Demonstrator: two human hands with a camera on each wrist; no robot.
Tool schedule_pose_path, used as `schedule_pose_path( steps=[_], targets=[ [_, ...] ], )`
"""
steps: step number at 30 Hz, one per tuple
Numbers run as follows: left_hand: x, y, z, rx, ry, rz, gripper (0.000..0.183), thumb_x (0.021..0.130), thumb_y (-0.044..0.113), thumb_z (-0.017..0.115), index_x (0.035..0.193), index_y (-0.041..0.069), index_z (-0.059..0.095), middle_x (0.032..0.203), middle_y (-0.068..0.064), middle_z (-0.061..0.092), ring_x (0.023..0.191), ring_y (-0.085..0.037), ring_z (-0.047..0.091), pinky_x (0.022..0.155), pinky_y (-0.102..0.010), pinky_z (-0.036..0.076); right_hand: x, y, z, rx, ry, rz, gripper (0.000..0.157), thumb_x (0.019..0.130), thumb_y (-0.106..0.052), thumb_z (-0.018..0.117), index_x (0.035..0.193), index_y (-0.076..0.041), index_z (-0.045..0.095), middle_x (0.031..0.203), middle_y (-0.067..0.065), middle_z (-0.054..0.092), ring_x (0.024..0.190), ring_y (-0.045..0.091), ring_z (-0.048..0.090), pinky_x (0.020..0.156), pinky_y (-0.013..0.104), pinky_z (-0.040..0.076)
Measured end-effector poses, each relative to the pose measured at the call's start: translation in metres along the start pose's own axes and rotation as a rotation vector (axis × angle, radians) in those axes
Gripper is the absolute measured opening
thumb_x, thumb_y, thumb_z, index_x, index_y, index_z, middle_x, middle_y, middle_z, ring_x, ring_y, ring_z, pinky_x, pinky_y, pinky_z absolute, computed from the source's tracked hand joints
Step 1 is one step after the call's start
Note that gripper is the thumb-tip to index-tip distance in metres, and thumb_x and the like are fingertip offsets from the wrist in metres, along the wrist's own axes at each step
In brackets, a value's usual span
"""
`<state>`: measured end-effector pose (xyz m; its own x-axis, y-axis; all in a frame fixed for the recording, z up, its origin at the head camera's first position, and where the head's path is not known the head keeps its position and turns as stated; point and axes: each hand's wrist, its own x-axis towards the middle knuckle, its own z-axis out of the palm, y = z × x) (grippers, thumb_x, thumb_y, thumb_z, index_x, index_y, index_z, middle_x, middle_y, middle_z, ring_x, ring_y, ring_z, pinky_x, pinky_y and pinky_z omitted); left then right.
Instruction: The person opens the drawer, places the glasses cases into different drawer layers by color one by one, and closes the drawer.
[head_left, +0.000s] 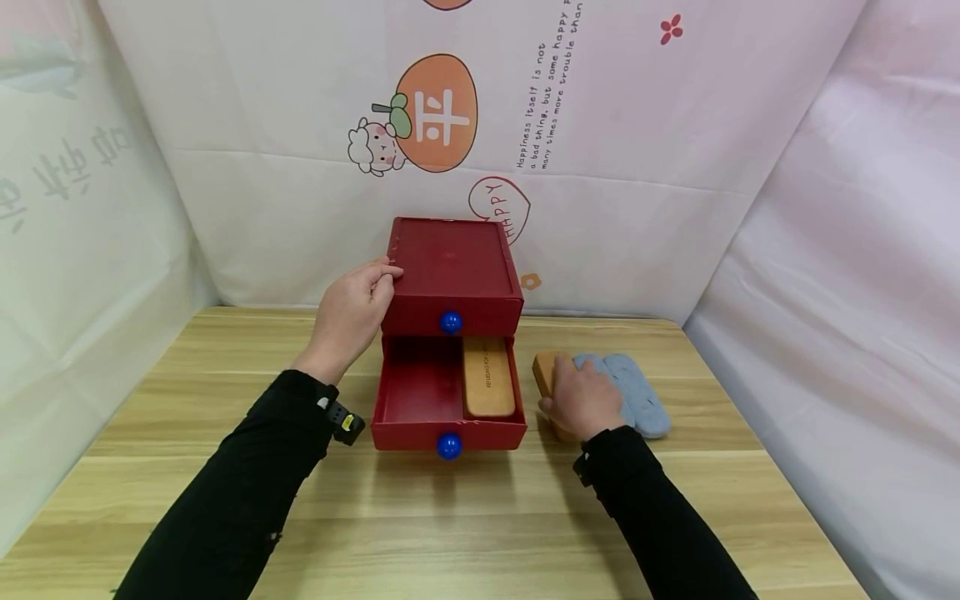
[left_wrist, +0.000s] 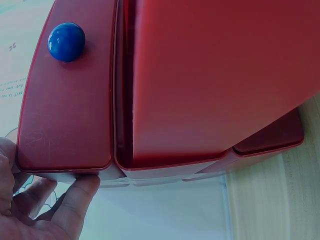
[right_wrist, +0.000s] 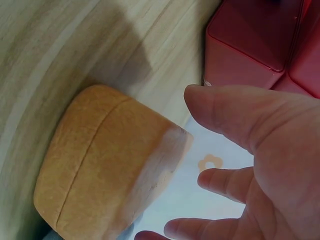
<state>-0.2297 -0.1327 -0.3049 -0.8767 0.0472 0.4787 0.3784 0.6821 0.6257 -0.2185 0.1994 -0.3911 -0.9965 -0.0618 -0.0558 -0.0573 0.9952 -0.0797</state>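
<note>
My left hand rests at the upper left edge of a red two-drawer box, one finger lying on its top. In the left wrist view, fingertips touch the box's side beside the blue knob. The lower drawer is pulled out, with a tan case bearing printed text along its right side. Over a second tan case, which has a seam and a leathery surface, my right hand has its thumb and fingers spread apart. In the right wrist view a gap shows between fingertips and case.
Two grey-blue rounded cases lie side by side just right of the right hand. A wooden table bears everything, and a printed white cloth hangs behind and at both sides. The upper drawer is closed.
</note>
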Motion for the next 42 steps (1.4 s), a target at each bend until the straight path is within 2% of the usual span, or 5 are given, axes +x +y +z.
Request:
schedule_pose_path(
  steps=[9, 19, 26, 32, 42],
  targets=[
    [0.0005, -0.0007, 0.0006, 0.002, 0.002, 0.001, 0.046, 0.103, 0.034, 0.033, 0.127, 0.011, 0.066, 0.145, -0.006, 0.052, 0.134, -0.018, 0.044, 0.11, -0.042, 0.038, 0.0009, -0.0001, 0.0032, -0.002, -0.023, 0.001, 0.043, 0.083, -0.042, 0.072, 0.109, -0.012, 0.054, 0.096, 0.016, 0.054, 0.078, 0.035, 0.055, 0.052, 0.047, 0.046],
    [0.0007, -0.0003, 0.0007, 0.003, 0.006, -0.002, 0.047, 0.103, 0.035, 0.033, 0.126, 0.011, 0.066, 0.146, -0.006, 0.051, 0.134, -0.018, 0.044, 0.109, -0.042, 0.039, 0.0017, 0.0004, 0.0054, -0.031, -0.036, 0.012, 0.054, 0.085, -0.042, 0.07, 0.126, -0.009, 0.053, 0.104, 0.021, 0.055, 0.084, 0.041, 0.056, 0.056, 0.05, 0.05],
    [0.0011, -0.0014, -0.0002, 0.005, 0.007, 0.004, 0.046, 0.103, 0.034, 0.033, 0.126, 0.011, 0.066, 0.146, -0.007, 0.052, 0.134, -0.018, 0.044, 0.11, -0.042, 0.038, 0.0046, 0.0006, 0.0063, -0.039, -0.044, 0.019, 0.039, 0.085, -0.04, 0.07, 0.111, -0.013, 0.059, 0.095, 0.015, 0.058, 0.084, 0.04, 0.056, 0.054, 0.048, 0.048],
    [0.0009, -0.0017, -0.0006, 0.006, 0.007, -0.001, 0.046, 0.103, 0.034, 0.033, 0.126, 0.012, 0.066, 0.146, -0.006, 0.051, 0.134, -0.019, 0.044, 0.11, -0.043, 0.038, 0.0045, -0.0006, 0.0071, -0.054, -0.06, 0.032, 0.042, 0.087, -0.041, 0.068, 0.116, -0.012, 0.058, 0.095, 0.016, 0.059, 0.088, 0.043, 0.056, 0.054, 0.049, 0.048],
    [0.0005, -0.0013, -0.0002, 0.002, 0.004, -0.003, 0.046, 0.103, 0.035, 0.034, 0.126, 0.011, 0.066, 0.146, -0.006, 0.051, 0.134, -0.019, 0.044, 0.11, -0.043, 0.038, 0.003, -0.0048, 0.009, -0.052, -0.061, 0.022, 0.033, 0.088, -0.038, 0.068, 0.107, -0.012, 0.059, 0.096, 0.017, 0.061, 0.093, 0.044, 0.054, 0.059, 0.052, 0.049]
  ],
)
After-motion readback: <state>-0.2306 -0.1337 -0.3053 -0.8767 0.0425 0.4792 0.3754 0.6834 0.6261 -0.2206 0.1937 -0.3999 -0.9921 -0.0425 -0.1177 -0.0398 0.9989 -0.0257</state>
